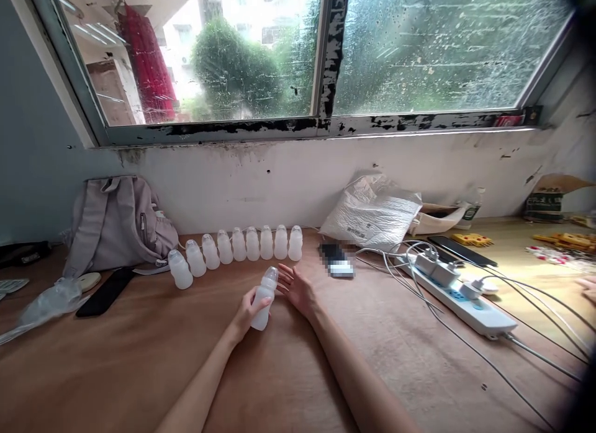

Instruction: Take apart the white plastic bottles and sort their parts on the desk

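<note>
My left hand (246,314) is wrapped round the lower part of a white translucent baby bottle (264,296), which tilts a little to the right above the wooden table. Close beside its capped top, my right hand (297,289) has its fingers stretched out and apart. Whether those fingertips touch the bottle I cannot tell. Behind both hands stands a curved row of several similar bottles (239,244), upright with clear caps, running from the left towards the middle.
A grey backpack (118,222), a black phone (106,292) and a plastic bag (51,306) lie left. To the right are a silver padded mailer (372,209), a blurred dark object (337,259) and a white power strip (465,303) with trailing cables. Another person's hand (587,288) shows far right.
</note>
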